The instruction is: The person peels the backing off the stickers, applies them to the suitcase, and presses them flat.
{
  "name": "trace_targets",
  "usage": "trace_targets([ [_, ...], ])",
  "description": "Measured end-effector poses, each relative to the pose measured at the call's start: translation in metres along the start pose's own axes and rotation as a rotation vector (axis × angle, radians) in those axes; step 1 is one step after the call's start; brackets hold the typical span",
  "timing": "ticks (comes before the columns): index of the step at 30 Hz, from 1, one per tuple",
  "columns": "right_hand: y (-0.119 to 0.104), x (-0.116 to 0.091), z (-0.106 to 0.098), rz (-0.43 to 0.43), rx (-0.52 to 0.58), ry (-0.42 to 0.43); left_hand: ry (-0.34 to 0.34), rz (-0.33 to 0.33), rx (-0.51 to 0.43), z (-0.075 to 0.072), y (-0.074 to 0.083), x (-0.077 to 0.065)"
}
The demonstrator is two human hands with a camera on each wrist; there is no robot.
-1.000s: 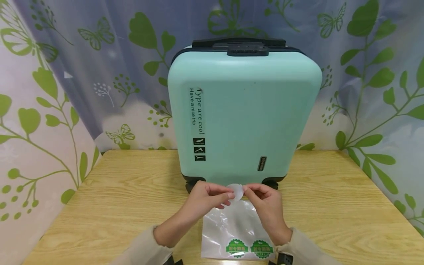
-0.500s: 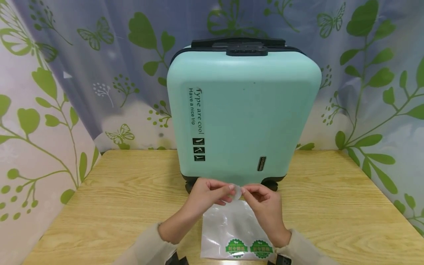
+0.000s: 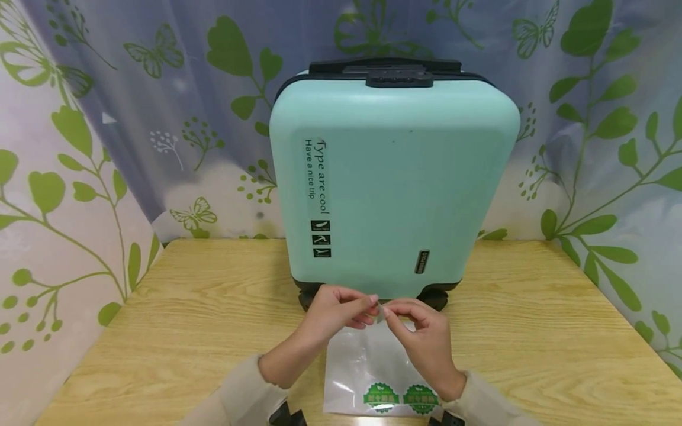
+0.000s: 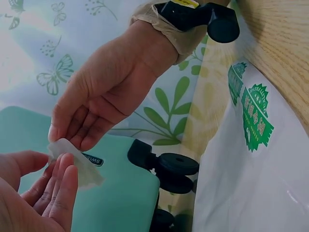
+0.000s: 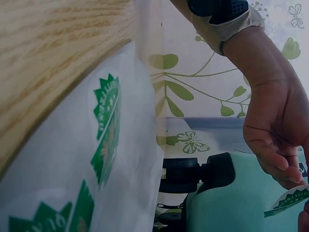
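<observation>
Just in front of the suitcase's base, both hands hold one small round sticker (image 3: 380,313) between them. My left hand (image 3: 334,312) pinches its left side with thumb and fingers. The thumb and index finger of my right hand (image 3: 426,331) pinch its right edge. In the left wrist view the sticker (image 4: 79,164) shows its pale back, bent between the fingertips. Its green, zigzag-edged print (image 5: 289,200) faces the right wrist camera. Beneath the hands lies a glossy whitish sheet (image 3: 346,370) bearing two green round stickers (image 3: 381,397) along its near edge.
A mint-green suitcase (image 3: 394,195) stands upright behind the hands, its black wheels (image 3: 436,299) on the wooden table (image 3: 213,307). Lettering and small black icons (image 3: 321,239) run down its left side. A leaf-and-butterfly patterned curtain (image 3: 229,118) hangs behind and along both sides.
The sticker has turned from showing its round pale face to nearly edge-on. My right hand has shifted slightly left, bringing the fingertips closer together. The sheet and suitcase have stayed in place.
</observation>
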State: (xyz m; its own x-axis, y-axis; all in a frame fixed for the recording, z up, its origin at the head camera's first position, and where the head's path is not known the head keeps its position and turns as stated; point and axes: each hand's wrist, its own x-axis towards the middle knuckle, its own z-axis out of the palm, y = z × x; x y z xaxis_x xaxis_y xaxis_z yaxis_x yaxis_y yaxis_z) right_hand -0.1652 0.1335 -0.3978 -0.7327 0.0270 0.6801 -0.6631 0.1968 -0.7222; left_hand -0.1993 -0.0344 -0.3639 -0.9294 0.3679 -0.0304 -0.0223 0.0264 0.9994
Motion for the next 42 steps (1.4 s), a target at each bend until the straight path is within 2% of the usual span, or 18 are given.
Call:
trace_targets([
  [10, 0.001, -0.001, 0.000, -0.026, 0.061, -0.042, 0.001, -0.043, -0.055, -0.002, 0.002, 0.000],
  [18, -0.001, 0.005, -0.006, -0.020, 0.081, -0.071, -0.032, 0.001, -0.049, -0.013, 0.011, 0.000],
  [20, -0.003, 0.009, -0.009, 0.015, 0.063, -0.062, -0.056, 0.024, -0.054, -0.017, 0.014, 0.000],
  [23, -0.006, 0.016, -0.015, 0.124, 0.044, -0.054, -0.101, 0.056, -0.045, -0.021, 0.018, -0.001],
  [27, -0.011, 0.028, -0.022, 0.296, 0.052, -0.055, -0.178, 0.069, 0.015, -0.026, 0.023, 0.000],
  [30, -0.013, 0.037, -0.028, 0.373, 0.055, -0.085, -0.233, 0.088, 0.084, -0.028, 0.027, 0.002],
  [36, -0.015, 0.045, -0.032, 0.433, 0.035, -0.187, -0.282, 0.149, 0.179, -0.031, 0.034, 0.003],
  [42, -0.019, 0.050, -0.032, 0.445, 0.014, -0.223, -0.262, 0.204, 0.250, -0.036, 0.039, 0.003],
])
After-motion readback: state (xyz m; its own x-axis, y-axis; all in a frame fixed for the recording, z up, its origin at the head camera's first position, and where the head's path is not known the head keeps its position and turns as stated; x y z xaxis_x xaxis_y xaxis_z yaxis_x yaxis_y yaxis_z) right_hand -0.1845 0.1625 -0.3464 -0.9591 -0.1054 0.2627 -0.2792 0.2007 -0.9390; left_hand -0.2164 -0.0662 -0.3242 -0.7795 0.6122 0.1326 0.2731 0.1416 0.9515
